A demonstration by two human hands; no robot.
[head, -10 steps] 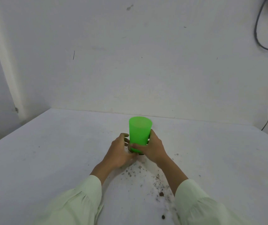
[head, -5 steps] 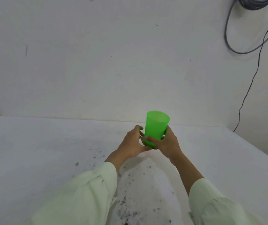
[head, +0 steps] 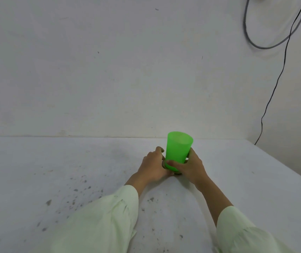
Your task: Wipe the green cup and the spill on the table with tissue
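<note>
The white worktop (head: 255,179) ran back to a pale wall (head: 109,70), down whose right side a dark cable (head: 275,84) hung, and dark specks of spill (head: 76,196) lay scattered over the near-left part of the surface. Two arms in pale green sleeves (head: 109,216) reached forward to the green cup (head: 178,149), which stood upright, tilted slightly, right of centre near the far edge of the worktop. The right hand (head: 189,166) had its fingers closed around the lower part of the cup with the thumb across the front, while the left hand (head: 153,166) was pressed against the cup's base on the left side with its fingers curled; something dark showed at the base between the hands but could not be identified.
</note>
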